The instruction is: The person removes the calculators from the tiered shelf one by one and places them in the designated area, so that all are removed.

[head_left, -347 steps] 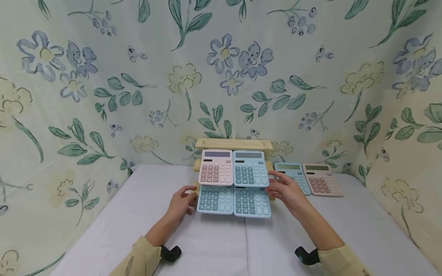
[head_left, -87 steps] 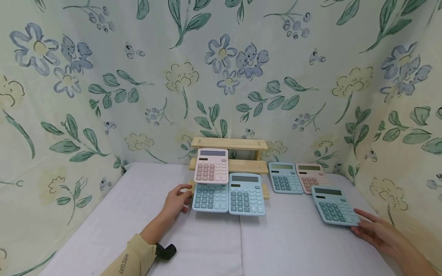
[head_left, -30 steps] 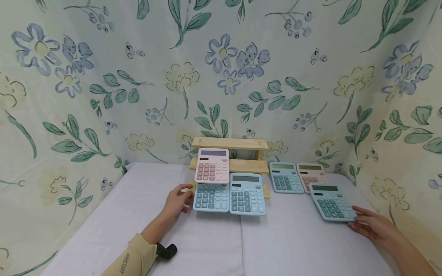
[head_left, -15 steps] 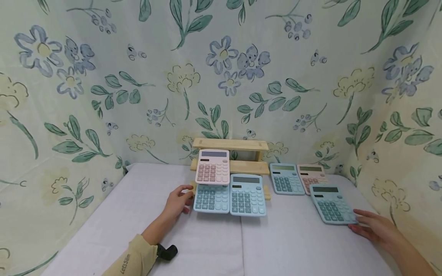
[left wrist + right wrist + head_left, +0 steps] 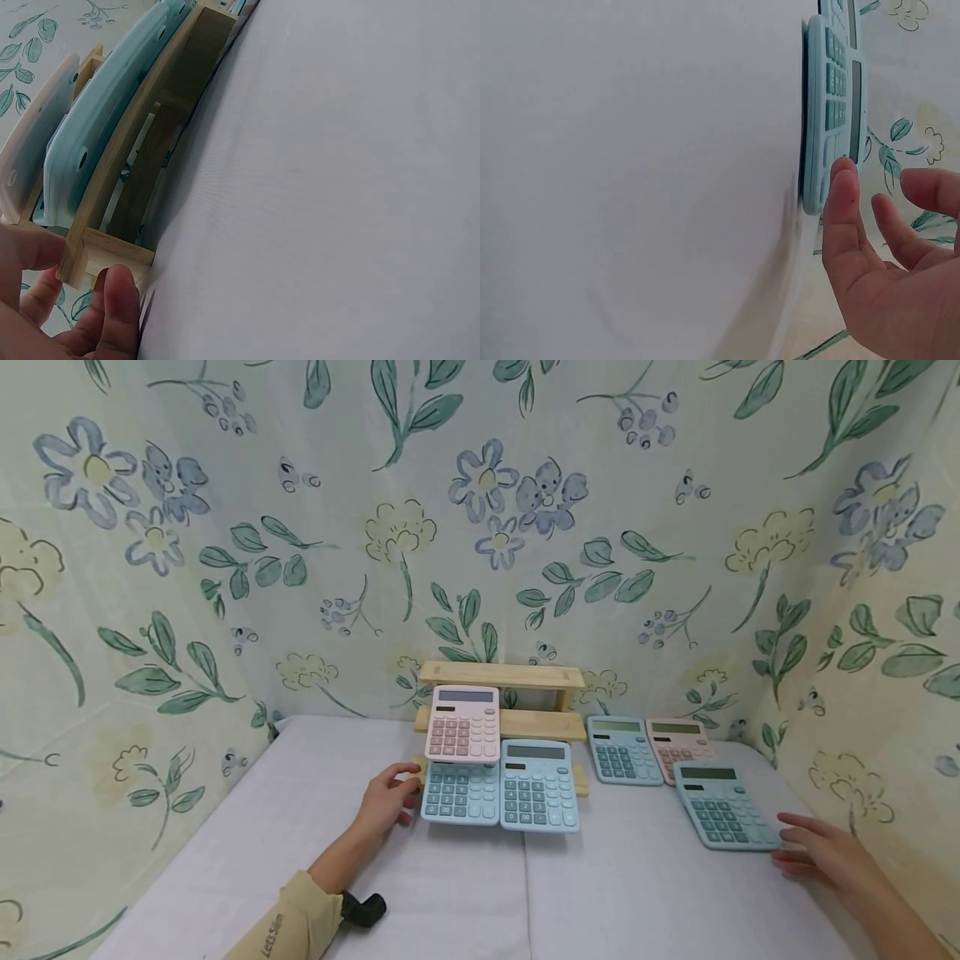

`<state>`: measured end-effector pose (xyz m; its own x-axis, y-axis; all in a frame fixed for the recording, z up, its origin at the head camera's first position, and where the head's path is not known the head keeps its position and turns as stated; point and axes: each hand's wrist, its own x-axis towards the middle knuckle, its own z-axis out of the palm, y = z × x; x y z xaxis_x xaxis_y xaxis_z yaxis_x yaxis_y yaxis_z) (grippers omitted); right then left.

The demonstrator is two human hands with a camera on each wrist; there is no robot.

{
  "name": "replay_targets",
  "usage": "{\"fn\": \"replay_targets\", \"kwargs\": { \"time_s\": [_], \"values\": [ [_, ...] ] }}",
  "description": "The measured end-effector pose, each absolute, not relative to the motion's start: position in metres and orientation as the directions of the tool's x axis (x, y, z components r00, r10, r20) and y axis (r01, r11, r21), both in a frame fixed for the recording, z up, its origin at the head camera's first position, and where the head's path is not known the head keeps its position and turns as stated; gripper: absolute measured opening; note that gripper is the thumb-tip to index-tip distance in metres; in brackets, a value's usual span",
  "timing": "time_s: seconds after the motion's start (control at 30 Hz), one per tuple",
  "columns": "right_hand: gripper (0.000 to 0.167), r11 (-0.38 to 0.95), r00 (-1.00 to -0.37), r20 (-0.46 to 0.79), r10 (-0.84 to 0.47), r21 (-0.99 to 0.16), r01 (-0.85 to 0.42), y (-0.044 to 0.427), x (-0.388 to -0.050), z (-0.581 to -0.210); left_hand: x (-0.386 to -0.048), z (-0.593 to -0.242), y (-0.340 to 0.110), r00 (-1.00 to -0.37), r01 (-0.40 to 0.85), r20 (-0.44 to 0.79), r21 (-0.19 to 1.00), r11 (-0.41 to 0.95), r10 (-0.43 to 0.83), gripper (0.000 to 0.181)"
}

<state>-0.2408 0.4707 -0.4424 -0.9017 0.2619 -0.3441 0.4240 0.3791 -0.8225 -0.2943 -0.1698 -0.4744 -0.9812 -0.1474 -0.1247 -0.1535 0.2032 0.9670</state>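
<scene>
A wooden stand (image 5: 543,724) holds a pink calculator (image 5: 462,724) above two blue calculators, the left one (image 5: 460,793) partly covered by the pink one and the right one (image 5: 538,785) beside it. The left hand (image 5: 384,802) grips the stand's left end; in the left wrist view its thumb and fingers (image 5: 120,307) lie around the wooden corner (image 5: 73,259). On the cloth at the right lies another blue calculator (image 5: 726,806). The right hand (image 5: 832,860) is just off its lower right corner, fingers loosely spread and holding nothing; the right wrist view shows these fingers beside that calculator (image 5: 832,112).
Behind the separate blue calculator, another blue calculator (image 5: 624,750) and a pink one (image 5: 678,745) lie side by side, right of the stand. The white cloth (image 5: 637,885) covers the table. A floral curtain (image 5: 337,485) hangs behind and at the sides.
Since the earliest frame, the upper right blue calculator has gone from the stand to the cloth at the right. The right hand has let go of it and moved slightly right. The left hand has stayed.
</scene>
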Motion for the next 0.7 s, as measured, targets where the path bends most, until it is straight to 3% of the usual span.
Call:
{"fn": "replay_targets", "kwargs": {
  "time_s": [0.47,0.7],
  "values": [
    [0.071,0.413,-0.947,-0.285,0.147,-0.852,0.321,0.416,-0.231,-0.410,-0.294,-0.475,-0.169,-0.979,-0.163,-0.132,0.964,0.208,-0.155,0.033],
    [0.064,0.343,-0.965,-0.246,0.096,-0.901,0.264,0.389,-0.227,-0.399,-0.295,-0.475,-0.170,-0.981,-0.150,-0.120,0.967,0.206,-0.152,0.033]
  ]
}}
